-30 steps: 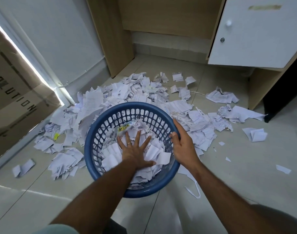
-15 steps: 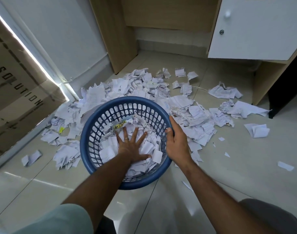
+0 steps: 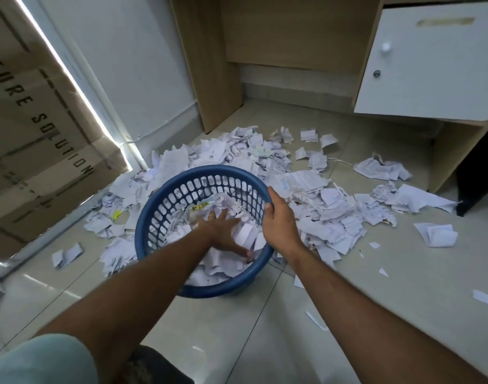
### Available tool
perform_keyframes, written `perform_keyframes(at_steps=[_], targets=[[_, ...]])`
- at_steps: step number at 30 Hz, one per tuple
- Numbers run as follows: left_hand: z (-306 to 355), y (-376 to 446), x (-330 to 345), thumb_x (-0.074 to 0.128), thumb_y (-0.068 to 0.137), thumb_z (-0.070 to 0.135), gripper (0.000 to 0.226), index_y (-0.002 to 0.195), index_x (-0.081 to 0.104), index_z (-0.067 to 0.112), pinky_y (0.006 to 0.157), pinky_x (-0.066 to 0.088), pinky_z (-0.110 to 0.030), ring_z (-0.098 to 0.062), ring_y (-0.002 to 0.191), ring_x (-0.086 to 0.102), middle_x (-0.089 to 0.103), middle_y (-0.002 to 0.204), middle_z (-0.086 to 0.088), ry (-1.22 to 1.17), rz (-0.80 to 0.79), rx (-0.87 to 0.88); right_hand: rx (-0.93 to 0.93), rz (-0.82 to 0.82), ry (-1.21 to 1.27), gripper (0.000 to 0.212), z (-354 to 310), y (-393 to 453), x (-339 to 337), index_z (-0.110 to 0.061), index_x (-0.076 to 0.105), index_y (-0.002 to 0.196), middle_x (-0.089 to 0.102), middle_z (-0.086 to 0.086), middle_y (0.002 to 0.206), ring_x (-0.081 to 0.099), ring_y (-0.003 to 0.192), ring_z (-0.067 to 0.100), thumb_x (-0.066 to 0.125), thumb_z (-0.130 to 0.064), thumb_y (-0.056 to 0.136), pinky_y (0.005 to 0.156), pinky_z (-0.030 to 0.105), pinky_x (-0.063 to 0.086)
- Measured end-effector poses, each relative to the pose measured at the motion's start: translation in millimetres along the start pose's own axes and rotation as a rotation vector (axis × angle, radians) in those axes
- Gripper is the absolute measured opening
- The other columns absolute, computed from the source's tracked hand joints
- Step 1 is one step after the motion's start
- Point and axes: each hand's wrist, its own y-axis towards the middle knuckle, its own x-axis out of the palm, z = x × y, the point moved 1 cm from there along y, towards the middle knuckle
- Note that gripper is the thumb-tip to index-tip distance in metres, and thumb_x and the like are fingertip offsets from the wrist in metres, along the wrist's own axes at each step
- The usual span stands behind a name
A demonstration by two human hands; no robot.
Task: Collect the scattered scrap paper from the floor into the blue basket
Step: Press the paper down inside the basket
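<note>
basket: blue basket [image 3: 165, 217], round w/ slotted walls, sits on tiled floor [image 3: 403, 286] at centre of view, part-filled w/ torn white paper
left hand: left hand [image 3: 223, 231] is inside the basket, palm down, fingers spread flat on the paper in there, ring on one finger; hand is blurred, not pinching or clamped on any piece
right hand: right hand [image 3: 281, 220] grips basket rim on its right side, thumb inside, fingers wrapped over the outer edge, closed on the rim
scrap paper: scrap paper [image 3: 334, 209] lies in a thick heap touching the basket's far & right sides; more at the left side by a yellow scrap [image 3: 116, 214]
loose bits: folded white piece [image 3: 436, 234] well apart to the right; small piece [image 3: 66, 253] alone at left; slivers near the right forearm
surroundings: cardboard box [image 3: 43, 151] w/ black lettering at left; wooden desk leg panel [image 3: 209, 65] behind the heap; white cabinet door [image 3: 436, 65] w/ knob & lock at upper right
sleeve: pale green sleeve [image 3: 40, 361] at bottom left
</note>
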Motion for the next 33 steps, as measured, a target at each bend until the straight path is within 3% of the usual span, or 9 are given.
perform_keyframes(at_steps=[3, 6, 9, 11, 14, 20, 24, 29, 33], targets=[[-4.1, -10.8, -29.4, 0.066, 0.055, 0.091, 0.130, 0.159, 0.022, 0.025, 0.118, 0.031, -0.049, -0.034, 0.150, 0.026, 0.022, 0.166, -0.009, -0.172, 0.029, -0.004, -0.004, -0.070, -0.048, 0.050, -10.9, 6.6, 11.4, -0.023, 0.028, 0.156, 0.034, 0.002, 0.157, 0.037, 0.140, 0.018, 0.035, -0.016, 0.107, 0.101, 0.018, 0.025], [-1.6, -18.5, -52.2, 0.076, 0.080, 0.054, 0.073, 0.136, 0.054, 0.014, 0.102, 0.048, -0.039, -0.028, 0.122, 0.057, 0.060, 0.137, -0.010, -0.230, 0.233, 0.031, 0.011, -0.133, -0.073, 0.047, -12.7, 12.6, 8.7, -0.019, 0.030, 0.155, 0.035, 0.006, 0.156, 0.041, 0.132, 0.017, 0.034, -0.014, 0.107, 0.098, 0.017, 0.024], [11.4, -28.3, -67.2, 0.063, 0.085, 0.025, 0.042, 0.125, 0.057, 0.012, 0.093, 0.054, -0.045, -0.029, 0.110, 0.060, 0.064, 0.124, -0.012, -0.328, 0.522, 0.010, -0.037, -0.191, -0.112, 0.044, -13.7, 16.2, -1.9, -0.016, 0.036, 0.151, 0.045, 0.004, 0.149, 0.046, 0.120, 0.013, 0.036, -0.020, 0.108, 0.102, 0.022, 0.033], [30.5, -34.8, -75.1, 0.058, 0.089, 0.021, 0.038, 0.125, 0.056, 0.012, 0.094, 0.052, -0.047, -0.030, 0.112, 0.057, 0.060, 0.125, -0.012, -0.368, 0.708, 0.052, -0.051, -0.201, -0.137, 0.048, -10.7, 22.9, -15.1, -0.017, 0.034, 0.153, 0.040, 0.003, 0.155, 0.043, 0.135, 0.019, 0.037, -0.029, 0.107, 0.114, 0.031, 0.032], [69.0, -32.8, -86.5, 0.058, 0.095, 0.027, 0.035, 0.128, 0.057, 0.017, 0.098, 0.050, -0.042, -0.025, 0.115, 0.055, 0.059, 0.129, -0.006, -0.361, 0.851, 0.186, -0.095, -0.156, -0.203, 0.048, -1.1, 39.2, -45.0, -0.014, 0.037, 0.151, 0.043, 0.006, 0.153, 0.044, 0.138, 0.024, 0.039, -0.029, 0.106, 0.112, 0.031, 0.033], [158.0, 1.1, -84.4, 0.059, 0.096, 0.032, 0.035, 0.128, 0.057, 0.020, 0.100, 0.049, -0.042, -0.024, 0.118, 0.056, 0.059, 0.131, -0.003, -0.318, 0.802, 0.385, -0.131, -0.066, -0.347, 0.041, 48.2, 61.9, -121.9, -0.023, 0.045, 0.145, 0.054, 0.004, 0.143, 0.061, 0.118, 0.024, 0.041, -0.033, 0.104, 0.072, 0.025, 0.051], [204.3, 20.7, -58.7, 0.060, 0.094, 0.027, 0.036, 0.128, 0.056, 0.015, 0.098, 0.048, -0.043, -0.028, 0.118, 0.054, 0.059, 0.128, -0.007, -0.334, 0.727, 0.444, -0.122, -0.047, -0.414, 0.042, 92.6, 46.0, -159.6, -0.018, 0.045, 0.145, 0.054, 0.006, 0.143, 0.057, 0.125, 0.025, 0.044, -0.032, 0.104, 0.101, 0.036, 0.047], [240.7, 46.1, 4.2, 0.065, 0.085, 0.039, 0.053, 0.128, 0.055, 0.011, 0.100, 0.045, -0.044, -0.036, 0.117, 0.053, 0.057, 0.124, -0.016, -0.401, 0.551, 0.408, -0.066, -0.081, -0.470, 0.050, 162.0, 20.4, -183.9, -0.012, 0.045, 0.145, 0.052, 0.010, 0.143, 0.052, 0.128, 0.027, 0.056, -0.029, 0.100, 0.107, 0.036, 0.041], [244.7, 68.3, 46.6, 0.079, 0.076, 0.055, 0.090, 0.146, 0.035, 0.020, 0.109, 0.038, -0.051, -0.041, 0.134, 0.039, 0.037, 0.146, -0.017, -0.304, 0.274, 0.239, -0.033, -0.151, -0.569, 0.067, 212.3, 20.5, -183.3, -0.012, 0.039, 0.149, 0.046, 0.010, 0.149, 0.044, 0.135, 0.025, 0.066, -0.036, 0.092, 0.108, 0.031, 0.035]])
